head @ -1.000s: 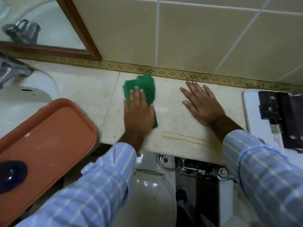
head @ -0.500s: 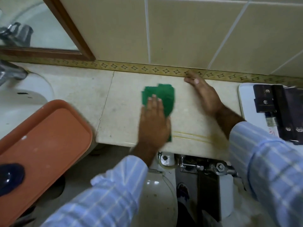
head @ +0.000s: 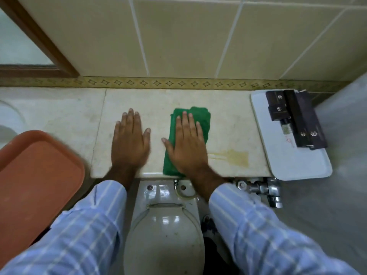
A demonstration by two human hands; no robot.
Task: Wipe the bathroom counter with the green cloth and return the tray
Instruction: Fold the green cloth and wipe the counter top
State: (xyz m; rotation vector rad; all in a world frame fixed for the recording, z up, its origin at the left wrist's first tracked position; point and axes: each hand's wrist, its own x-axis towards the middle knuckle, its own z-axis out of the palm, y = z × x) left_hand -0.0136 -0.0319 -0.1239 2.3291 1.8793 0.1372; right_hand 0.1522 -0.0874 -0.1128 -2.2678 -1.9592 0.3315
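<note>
Orange tray [head: 39, 175] cut off at left edge; green cloth [head: 200, 120] partly hidden under right hand [head: 186, 147].

Two hands, left [head: 130, 144] and right [head: 185, 144], lay flat on one bench [head: 228, 116]. One green cloth [head: 200, 118]. Two trays: orange tray [head: 39, 165] left, white tray [head: 297, 163] right. Several dark boxes [head: 294, 116], exact number unclear. One toilet [head: 164, 231].

No readable text; dark boxes [head: 297, 118] on white tray [head: 297, 165] bear small emblems, perhaps logos
</note>
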